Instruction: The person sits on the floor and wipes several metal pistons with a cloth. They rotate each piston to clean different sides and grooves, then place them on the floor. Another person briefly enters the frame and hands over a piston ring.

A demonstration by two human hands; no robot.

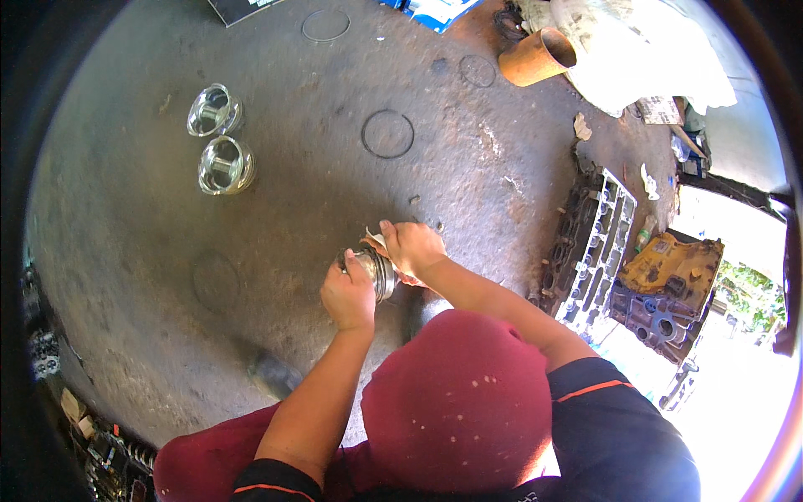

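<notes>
A metal piston [383, 276] with grooves around its side is held above the floor in front of my knees. My left hand [348, 293] is closed around its left side, thumb on top. Against the piston's right side my right hand [414, 251] is closed on a pale crumpled rag [375, 240], which shows past the thumb and under the palm. The fingers of my right hand are partly hidden. Two shiny pistons, a farther piston [214, 110] and a nearer piston [226, 166], stand on the floor to the left. A dark piston ring [388, 134] lies flat beyond my hands.
Farther off lie a thin ring [326, 26] and an orange-brown cylinder sleeve [538, 57] beside white sheeting [644, 50]. On the right are a cylinder head [590, 243] and a yellow-brown metal part [672, 261] by an engine block [657, 322]. Greasy parts [113, 460] fill the lower left.
</notes>
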